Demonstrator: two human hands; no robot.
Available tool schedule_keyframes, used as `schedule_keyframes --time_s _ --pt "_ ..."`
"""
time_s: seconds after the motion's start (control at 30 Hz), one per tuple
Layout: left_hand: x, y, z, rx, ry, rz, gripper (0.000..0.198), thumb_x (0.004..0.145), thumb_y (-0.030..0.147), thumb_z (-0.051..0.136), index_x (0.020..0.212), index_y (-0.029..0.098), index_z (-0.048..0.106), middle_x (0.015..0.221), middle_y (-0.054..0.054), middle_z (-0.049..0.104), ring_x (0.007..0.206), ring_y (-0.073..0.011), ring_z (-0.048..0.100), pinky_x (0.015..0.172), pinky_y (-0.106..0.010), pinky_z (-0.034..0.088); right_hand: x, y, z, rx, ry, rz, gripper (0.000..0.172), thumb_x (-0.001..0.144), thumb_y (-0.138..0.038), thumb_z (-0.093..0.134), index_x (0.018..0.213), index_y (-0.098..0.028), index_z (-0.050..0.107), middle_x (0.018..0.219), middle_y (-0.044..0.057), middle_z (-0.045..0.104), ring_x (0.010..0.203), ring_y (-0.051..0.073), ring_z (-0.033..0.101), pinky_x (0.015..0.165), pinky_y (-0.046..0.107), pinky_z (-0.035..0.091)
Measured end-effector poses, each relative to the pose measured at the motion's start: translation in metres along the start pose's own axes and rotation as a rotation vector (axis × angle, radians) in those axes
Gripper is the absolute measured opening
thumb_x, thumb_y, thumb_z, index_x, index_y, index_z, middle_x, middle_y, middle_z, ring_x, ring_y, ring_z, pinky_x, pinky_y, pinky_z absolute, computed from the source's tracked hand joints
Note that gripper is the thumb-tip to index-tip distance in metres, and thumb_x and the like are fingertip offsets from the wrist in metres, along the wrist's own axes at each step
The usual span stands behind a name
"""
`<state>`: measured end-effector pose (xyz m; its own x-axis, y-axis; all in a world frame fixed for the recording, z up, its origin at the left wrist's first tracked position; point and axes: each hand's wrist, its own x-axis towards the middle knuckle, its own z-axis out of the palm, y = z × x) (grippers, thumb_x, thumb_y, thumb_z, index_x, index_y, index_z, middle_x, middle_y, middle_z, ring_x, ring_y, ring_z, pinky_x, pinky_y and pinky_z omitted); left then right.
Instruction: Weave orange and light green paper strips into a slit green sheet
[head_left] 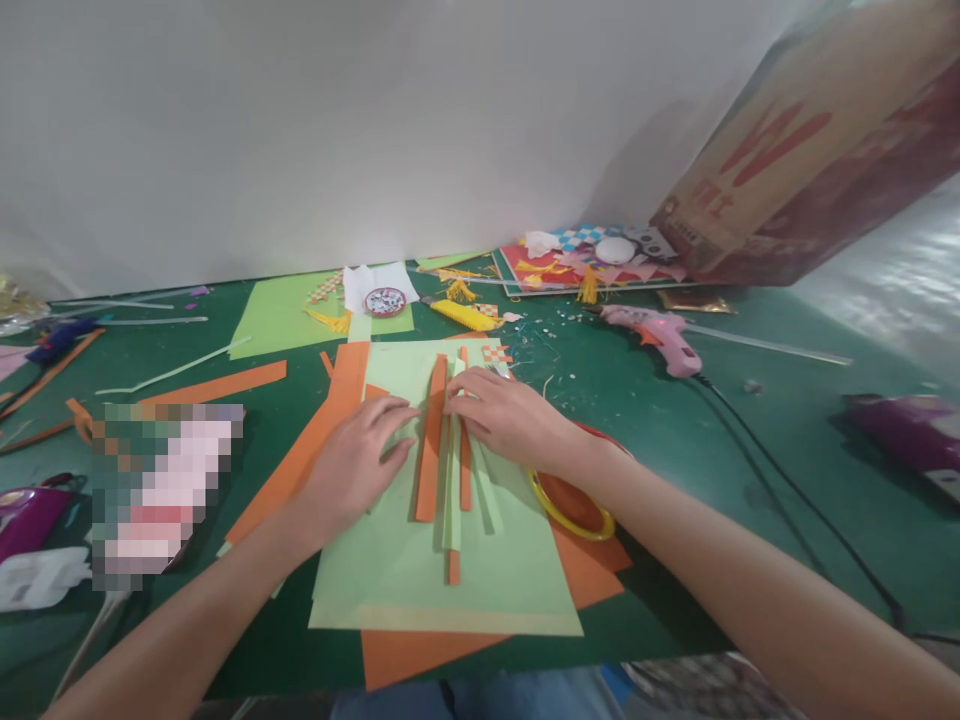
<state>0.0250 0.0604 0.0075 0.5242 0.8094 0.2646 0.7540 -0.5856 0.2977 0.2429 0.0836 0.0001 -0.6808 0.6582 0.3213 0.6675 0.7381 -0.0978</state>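
A light green paper sheet (375,580) lies before me with several narrow paper strips across its middle. My left hand (367,455) rests on the sheet, fingers apart and holding nothing, just left of a wide orange paper strip (430,450). From the right, my right hand (506,412) reaches over the strips, its fingertips closed on the upper end of a light green paper strip (454,500). An orange strip (454,570) pokes out beneath that one. Orange paper (277,490) lies under the sheet. Beside my right forearm sits a yellow-handled tool (574,520), partly covered.
A pink glue gun (660,335) with a black cord lies at the right, near a purple object (907,430). Behind the sheet are a yellow cutter (465,315) and a red board with craft pieces (517,265). A paper bag (810,160) leans at the back right.
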Motion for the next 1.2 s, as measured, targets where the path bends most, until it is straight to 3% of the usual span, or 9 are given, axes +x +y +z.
schedule_keyframes --time_s 0.33,0.53,0.63,0.73,0.9,1.07,1.2 --pt "0.001 0.002 0.000 0.065 0.013 0.285 0.027 0.090 0.009 0.042 0.101 0.018 0.066 0.108 -0.009 0.061 0.102 -0.0234 0.057 0.081 -0.039 0.052 -0.003 0.001 0.002 -0.047 0.034 0.032 0.023 0.083 -0.003 0.043 0.087 -0.015 0.062 0.099 0.010 0.060 0.089 0.020 0.053 0.062 0.027 0.039" --pt "0.001 -0.001 0.000 0.101 -0.049 0.368 0.028 0.091 0.012 0.040 0.098 0.017 0.067 0.103 -0.011 0.064 0.099 -0.0232 0.059 0.080 -0.040 0.053 -0.003 0.001 0.000 -0.032 0.162 0.006 0.023 0.085 -0.007 0.041 0.081 -0.016 0.061 0.095 0.009 0.060 0.088 0.019 0.053 0.058 0.025 0.040" --pt "0.001 0.000 -0.001 0.075 -0.028 0.323 0.029 0.091 0.010 0.039 0.101 0.017 0.065 0.104 -0.010 0.064 0.100 -0.0230 0.058 0.082 -0.041 0.052 -0.003 0.001 -0.002 -0.041 0.241 0.006 0.022 0.084 -0.006 0.041 0.079 -0.017 0.060 0.095 0.010 0.060 0.090 0.020 0.053 0.059 0.027 0.041" --pt "0.002 -0.001 -0.005 0.024 0.046 0.183 0.029 0.091 0.010 0.039 0.108 0.018 0.061 0.107 -0.009 0.063 0.102 -0.0210 0.058 0.087 -0.039 0.050 -0.002 0.001 -0.003 -0.041 0.291 0.018 0.021 0.082 -0.005 0.042 0.074 -0.017 0.058 0.096 0.010 0.060 0.092 0.021 0.053 0.062 0.028 0.043" --pt "0.003 -0.005 -0.009 0.048 0.086 0.012 0.026 0.091 0.013 0.040 0.109 0.016 0.059 0.108 -0.009 0.064 0.103 -0.0213 0.058 0.089 -0.038 0.048 -0.001 0.001 -0.003 -0.049 0.278 0.015 0.024 0.081 -0.004 0.041 0.068 -0.016 0.056 0.094 0.011 0.060 0.089 0.021 0.052 0.060 0.027 0.041" --pt "0.003 -0.003 -0.006 0.048 0.051 0.011 0.024 0.091 0.017 0.044 0.108 0.016 0.060 0.106 -0.008 0.065 0.101 -0.0214 0.059 0.087 -0.037 0.049 -0.003 0.003 0.003 -0.064 0.214 -0.025 0.025 0.080 -0.001 0.041 0.071 -0.015 0.059 0.090 0.010 0.061 0.082 0.019 0.053 0.056 0.026 0.039" --pt "0.002 -0.001 -0.003 0.031 0.022 0.024 0.023 0.090 0.019 0.045 0.107 0.016 0.061 0.103 -0.008 0.066 0.099 -0.0213 0.059 0.084 -0.037 0.049 -0.005 0.007 0.008 -0.055 0.246 -0.047 0.028 0.079 0.002 0.040 0.077 -0.015 0.062 0.090 0.009 0.062 0.085 0.019 0.056 0.058 0.025 0.041"
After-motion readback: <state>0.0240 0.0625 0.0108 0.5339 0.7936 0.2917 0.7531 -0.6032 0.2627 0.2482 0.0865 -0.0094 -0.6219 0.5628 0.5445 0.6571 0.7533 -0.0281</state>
